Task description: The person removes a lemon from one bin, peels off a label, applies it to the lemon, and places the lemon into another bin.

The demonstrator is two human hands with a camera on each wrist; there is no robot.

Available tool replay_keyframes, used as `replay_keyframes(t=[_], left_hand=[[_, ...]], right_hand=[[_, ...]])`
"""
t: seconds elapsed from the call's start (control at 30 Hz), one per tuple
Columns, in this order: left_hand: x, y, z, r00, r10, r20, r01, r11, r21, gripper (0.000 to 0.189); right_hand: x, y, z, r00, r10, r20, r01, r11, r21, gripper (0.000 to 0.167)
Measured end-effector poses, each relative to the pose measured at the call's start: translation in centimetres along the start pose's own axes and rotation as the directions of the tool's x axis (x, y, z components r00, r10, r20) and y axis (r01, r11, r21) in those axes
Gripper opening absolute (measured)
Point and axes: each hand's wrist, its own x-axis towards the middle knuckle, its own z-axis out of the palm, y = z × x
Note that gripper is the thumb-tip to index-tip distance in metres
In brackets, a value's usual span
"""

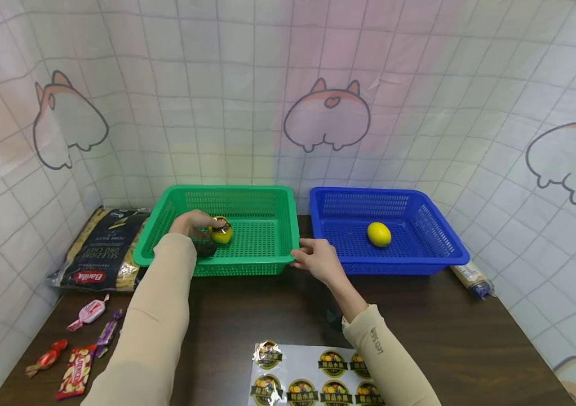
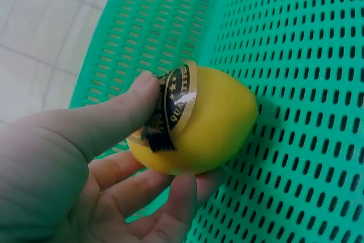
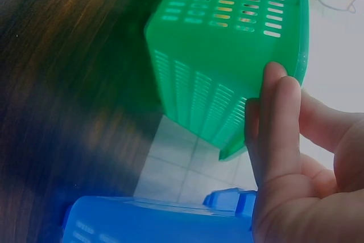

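A: In the head view, where do we have the lemon [image 1: 222, 235]?

B: Inside the green basket [image 1: 247, 263], in its left half, at the fingertips of our left hand [image 1: 191, 223] and just right of that hand.

A: And our right hand [image 1: 318, 259]?

B: At the basket's near right corner, well apart from the lemon, so the left is plainly nearer. Farther right, the other lemon [image 1: 379, 234] lies in the blue basket [image 1: 389, 261].

A: Now the left wrist view. What are our left fingers doing?

B: Gripping the lemon: the thumb presses on the sticker [image 2: 181, 98] while the other fingers curl beneath.

A: Which way does its long axis run?

B: Away from our palm, the tip pointing out over the basket floor. The sticker curves over the end nearer the thumb; whether its edges lie flat, or whether the lemon touches the floor, we cannot tell.

A: And the right wrist view?

B: Our right fingers pinch the green rim, thumb on one side, fingertips on the other. A bit of yellow shows through the slots; we take that for the lemon, behind the basket wall and beyond these fingers' reach.
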Motion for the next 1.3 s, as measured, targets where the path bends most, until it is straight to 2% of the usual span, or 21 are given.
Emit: replay_keyframes(t=[0.27,0.33,0.57,0.73,0.9,1.3], left_hand=[[-0.4,0.1,1.0,0.997,-0.069,-0.026,0.069,0.997,0.015,0.067],[-0.2,0.1,1.0,0.996,-0.078,-0.034,0.078,0.997,0.011,0.068],[0.8,-0.1,0.7,0.997,-0.075,-0.024,0.076,0.996,0.056,0.07],[0.9,-0.3,0.5,0.995,-0.091,-0.036,0.094,0.992,0.081,0.071],[0.7,-0.3,0.4,0.994,-0.096,-0.045,0.1,0.99,0.101,0.072],[-0.7,0.7,0.5,0.995,-0.096,-0.017,0.097,0.995,0.03,0.08]], right_hand=[[0.0,0.1,-0.1,1.0,-0.001,-0.002,0.001,1.0,0.005,0.052],[0.0,0.2,-0.2,1.0,0.0,-0.004,0.0,1.0,0.004,0.052],[0.1,0.0,-0.4,1.0,0.0,-0.011,0.0,1.0,-0.02,0.052],[0.1,-0.2,-0.3,1.0,-0.002,-0.002,0.002,1.0,-0.027,0.052],[0.0,-0.1,-0.1,1.0,0.01,0.008,-0.01,1.0,-0.02,0.053],[0.1,-0.2,0.0,1.0,0.004,-0.006,-0.004,1.0,0.004,0.052]])
